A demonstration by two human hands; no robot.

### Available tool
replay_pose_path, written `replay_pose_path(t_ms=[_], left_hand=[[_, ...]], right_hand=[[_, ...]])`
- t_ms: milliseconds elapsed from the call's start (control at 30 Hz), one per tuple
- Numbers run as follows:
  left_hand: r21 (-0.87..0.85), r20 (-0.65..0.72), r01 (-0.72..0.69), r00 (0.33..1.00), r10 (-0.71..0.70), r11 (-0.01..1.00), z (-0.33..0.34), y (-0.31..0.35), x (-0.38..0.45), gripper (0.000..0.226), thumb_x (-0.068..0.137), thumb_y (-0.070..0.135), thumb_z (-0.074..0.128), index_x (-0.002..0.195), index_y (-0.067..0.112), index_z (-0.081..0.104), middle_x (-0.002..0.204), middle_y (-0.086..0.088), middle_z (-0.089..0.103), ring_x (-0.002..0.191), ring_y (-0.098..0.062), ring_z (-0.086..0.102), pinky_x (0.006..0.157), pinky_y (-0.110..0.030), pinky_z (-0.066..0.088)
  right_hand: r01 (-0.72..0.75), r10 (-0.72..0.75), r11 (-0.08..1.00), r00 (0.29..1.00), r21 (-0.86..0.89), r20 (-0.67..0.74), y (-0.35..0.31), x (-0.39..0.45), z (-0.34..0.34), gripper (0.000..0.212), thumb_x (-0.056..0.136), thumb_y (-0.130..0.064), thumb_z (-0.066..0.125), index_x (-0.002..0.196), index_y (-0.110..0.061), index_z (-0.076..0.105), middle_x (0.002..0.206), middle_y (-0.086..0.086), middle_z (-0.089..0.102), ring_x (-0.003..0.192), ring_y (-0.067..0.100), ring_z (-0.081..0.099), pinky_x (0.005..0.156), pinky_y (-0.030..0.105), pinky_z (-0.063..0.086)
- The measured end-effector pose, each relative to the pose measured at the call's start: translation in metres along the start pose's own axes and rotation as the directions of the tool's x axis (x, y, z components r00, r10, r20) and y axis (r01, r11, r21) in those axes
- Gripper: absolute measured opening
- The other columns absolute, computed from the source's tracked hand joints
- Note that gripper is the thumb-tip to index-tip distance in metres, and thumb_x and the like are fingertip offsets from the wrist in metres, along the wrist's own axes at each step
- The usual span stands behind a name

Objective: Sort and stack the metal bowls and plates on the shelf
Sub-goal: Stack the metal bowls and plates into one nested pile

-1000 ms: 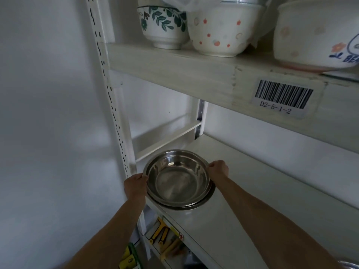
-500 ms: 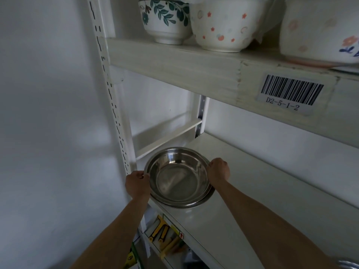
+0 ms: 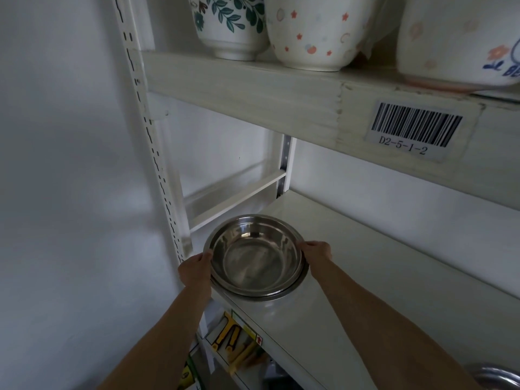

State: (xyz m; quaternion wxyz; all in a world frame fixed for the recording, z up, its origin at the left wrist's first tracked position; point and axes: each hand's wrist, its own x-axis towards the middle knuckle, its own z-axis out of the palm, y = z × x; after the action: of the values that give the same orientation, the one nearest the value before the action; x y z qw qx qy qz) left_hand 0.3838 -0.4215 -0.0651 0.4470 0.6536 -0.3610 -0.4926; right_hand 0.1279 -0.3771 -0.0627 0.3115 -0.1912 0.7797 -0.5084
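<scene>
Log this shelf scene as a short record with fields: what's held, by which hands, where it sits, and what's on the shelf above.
held: stack of metal bowls
left hand: grips left rim
right hand: grips right rim
position: left end of white shelf, near front edge
shelf above: three patterned ceramic bowls
label: barcode sticker, D2-5-1-2
</scene>
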Motion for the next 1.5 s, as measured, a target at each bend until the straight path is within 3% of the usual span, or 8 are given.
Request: replay_pose_path(t_ms=[200, 367, 467, 567, 733, 967, 1233, 1500], left_hand=[[-0.106, 0.027, 0.046, 0.999, -0.043, 0.993, 0.004, -0.002, 0.0, 0.025, 0.088, 0.015, 0.064, 0.066, 0.01, 0.054, 0.067, -0.005, 0.056, 0.059, -0.016, 0.052, 0.054, -0.023, 0.043], [-0.086, 0.09, 0.045, 0.995, -0.037, 0.995, 0.01, -0.005, -0.007, 0.03, 0.083, 0.016, 0.069, 0.058, 0.013, 0.053, 0.065, -0.007, 0.058, 0.068, -0.027, 0.058, 0.077, -0.043, 0.056], [-0.075, 0.138, 0.027, 0.99, -0.017, 0.997, 0.019, -0.007, -0.019, 0.027, 0.085, 0.017, 0.067, 0.062, 0.012, 0.054, 0.069, -0.009, 0.059, 0.074, -0.028, 0.058, 0.063, -0.035, 0.053], [-0.057, 0.189, 0.03, 0.982, -0.019, 0.998, 0.029, -0.01, -0.033, 0.02, 0.087, 0.02, 0.065, 0.088, 0.001, 0.064, 0.089, -0.013, 0.066, 0.084, -0.027, 0.063, 0.058, -0.024, 0.048], [-0.068, 0.237, 0.053, 0.971, -0.036, 0.996, 0.05, -0.017, -0.055, 0.021, 0.083, 0.015, 0.069, 0.096, -0.001, 0.067, 0.098, -0.015, 0.07, 0.094, -0.032, 0.067, 0.075, -0.038, 0.056], [-0.073, 0.277, 0.056, 0.96, -0.034, 0.996, 0.077, -0.026, -0.091, 0.018, 0.087, 0.012, 0.065, 0.102, 0.003, 0.067, 0.099, -0.011, 0.065, 0.092, -0.029, 0.062, 0.082, -0.036, 0.052], [-0.074, 0.318, 0.035, 0.948, -0.01, 0.997, 0.097, -0.033, -0.118, 0.013, 0.082, 0.008, 0.069, 0.092, 0.001, 0.069, 0.093, -0.015, 0.067, 0.089, -0.03, 0.062, 0.088, -0.039, 0.053], [0.024, 0.384, 0.005, 0.923, -0.013, 1.0, 0.105, -0.041, -0.128, 0.005, 0.082, 0.011, 0.07, 0.081, 0.007, 0.067, 0.085, -0.012, 0.067, 0.084, -0.032, 0.062, 0.086, -0.043, 0.054]], right_hand=[[-0.127, 0.122, 0.948, 0.992, 0.293, 0.035, 0.01, -0.005, -0.005, 0.03, 0.079, -0.005, 0.075, 0.105, 0.009, 0.069, 0.072, 0.01, 0.065, 0.077, 0.027, 0.062, 0.077, 0.029, 0.049], [-0.137, 0.15, 0.936, 0.988, 0.323, -0.016, 0.023, -0.01, -0.022, 0.027, 0.077, -0.009, 0.077, 0.1, 0.004, 0.073, 0.082, 0.014, 0.07, 0.079, 0.029, 0.066, 0.081, 0.034, 0.056], [-0.129, 0.159, 0.928, 0.985, 0.349, -0.061, 0.031, -0.015, -0.037, 0.024, 0.077, -0.006, 0.076, 0.099, 0.005, 0.073, 0.085, 0.017, 0.07, 0.081, 0.03, 0.066, 0.083, 0.038, 0.057], [-0.116, 0.166, 0.922, 0.98, 0.37, -0.108, 0.038, -0.021, -0.057, 0.021, 0.077, -0.006, 0.075, 0.096, 0.004, 0.073, 0.081, 0.015, 0.071, 0.079, 0.028, 0.067, 0.083, 0.038, 0.057], [-0.073, 0.166, 0.911, 0.966, 0.406, -0.2, 0.046, -0.038, -0.093, 0.011, 0.077, -0.006, 0.073, 0.087, -0.001, 0.074, 0.072, 0.009, 0.069, 0.074, 0.024, 0.064, 0.074, 0.031, 0.053], [-0.04, 0.209, 0.898, 0.915, 0.439, -0.344, 0.07, -0.061, -0.134, 0.02, 0.082, -0.006, 0.067, 0.098, 0.004, 0.073, 0.083, 0.015, 0.069, 0.081, 0.025, 0.064, 0.075, 0.029, 0.049], [-0.018, 0.262, 0.882, 0.849, 0.471, -0.458, 0.097, -0.096, -0.161, 0.021, 0.083, -0.01, 0.063, 0.098, 0.002, 0.072, 0.082, 0.012, 0.068, 0.079, 0.023, 0.061, 0.072, 0.029, 0.046], [-0.041, 0.308, 0.883, 0.802, 0.468, -0.511, 0.116, -0.121, -0.175, 0.025, 0.088, -0.018, 0.059, 0.104, -0.003, 0.071, 0.101, 0.016, 0.072, 0.094, 0.033, 0.065, 0.084, 0.038, 0.052]])
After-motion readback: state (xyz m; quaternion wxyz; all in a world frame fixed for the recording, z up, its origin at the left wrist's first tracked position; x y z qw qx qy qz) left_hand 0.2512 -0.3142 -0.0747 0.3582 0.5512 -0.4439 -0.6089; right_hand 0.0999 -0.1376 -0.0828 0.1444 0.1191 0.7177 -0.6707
